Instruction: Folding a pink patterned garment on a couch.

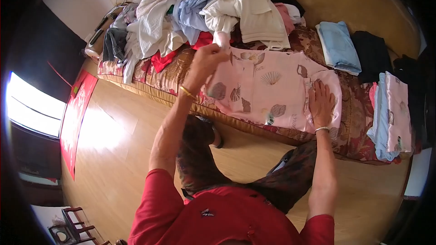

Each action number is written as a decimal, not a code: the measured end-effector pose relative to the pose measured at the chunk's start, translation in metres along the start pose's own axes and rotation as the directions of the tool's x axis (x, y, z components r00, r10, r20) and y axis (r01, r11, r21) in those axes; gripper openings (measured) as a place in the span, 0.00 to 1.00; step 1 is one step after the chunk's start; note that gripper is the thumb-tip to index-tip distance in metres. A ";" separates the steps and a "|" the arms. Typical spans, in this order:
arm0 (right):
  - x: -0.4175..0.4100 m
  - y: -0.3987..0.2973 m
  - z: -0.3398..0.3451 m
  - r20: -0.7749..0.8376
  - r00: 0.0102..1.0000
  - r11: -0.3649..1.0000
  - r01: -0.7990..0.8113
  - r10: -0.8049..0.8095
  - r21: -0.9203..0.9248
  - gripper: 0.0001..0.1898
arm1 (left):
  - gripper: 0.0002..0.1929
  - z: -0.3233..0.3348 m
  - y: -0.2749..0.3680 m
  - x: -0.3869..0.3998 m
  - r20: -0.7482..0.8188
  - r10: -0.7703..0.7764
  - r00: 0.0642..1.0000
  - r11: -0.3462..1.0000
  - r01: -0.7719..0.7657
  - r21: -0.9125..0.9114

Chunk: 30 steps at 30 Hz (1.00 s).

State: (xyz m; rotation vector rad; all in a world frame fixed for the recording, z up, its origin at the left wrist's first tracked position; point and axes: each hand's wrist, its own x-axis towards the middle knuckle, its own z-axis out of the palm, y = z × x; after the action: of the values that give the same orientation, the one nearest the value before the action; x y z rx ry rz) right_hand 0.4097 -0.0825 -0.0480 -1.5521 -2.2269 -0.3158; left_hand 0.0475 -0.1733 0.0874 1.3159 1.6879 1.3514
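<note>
A pink garment (269,88) printed with grey and brown seashells lies spread on the patterned sofa seat in front of me. At its left end, my left hand (207,62) has its fingers pinched on the cloth, and a piece of pink fabric stands up beside the fingertips. My left hand is slightly blurred. My right hand (321,103) lies flat on the garment's right part, where a strip of cloth is turned over in a fold. Its palm presses down and it grasps nothing.
Behind the garment, a heap of loose clothes (156,23) covers the sofa's left and middle. Folded light-blue cloth (340,46) and black cloth (371,52) lie at the back right. A stack of folded garments (396,115) sits at the right end. A red mat (76,122) lies on the wooden floor.
</note>
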 end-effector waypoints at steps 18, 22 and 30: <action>0.000 0.002 0.000 -0.077 0.996 0.999 0.038 -0.038 -0.003 0.23 | 0.15 0.213 -0.051 -0.021 0.406 0.468 0.785 0.842 -0.536 0.066; 0.001 0.003 0.002 -0.036 0.999 1.000 0.005 -0.004 0.016 0.25 | 0.27 0.201 -0.056 -0.034 0.584 0.537 0.609 0.481 -0.789 0.382; 0.007 -0.002 0.007 -0.019 0.998 0.996 -0.069 0.068 -0.050 0.26 | 0.28 0.199 -0.074 -0.054 0.594 0.654 0.468 0.286 -0.880 0.378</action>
State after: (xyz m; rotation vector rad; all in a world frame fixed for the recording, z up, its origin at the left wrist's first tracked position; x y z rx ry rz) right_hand 0.4043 -0.0744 -0.0505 -1.6419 -2.1634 -0.3667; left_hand 0.2174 -0.1535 -0.0487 2.9356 1.2650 0.8150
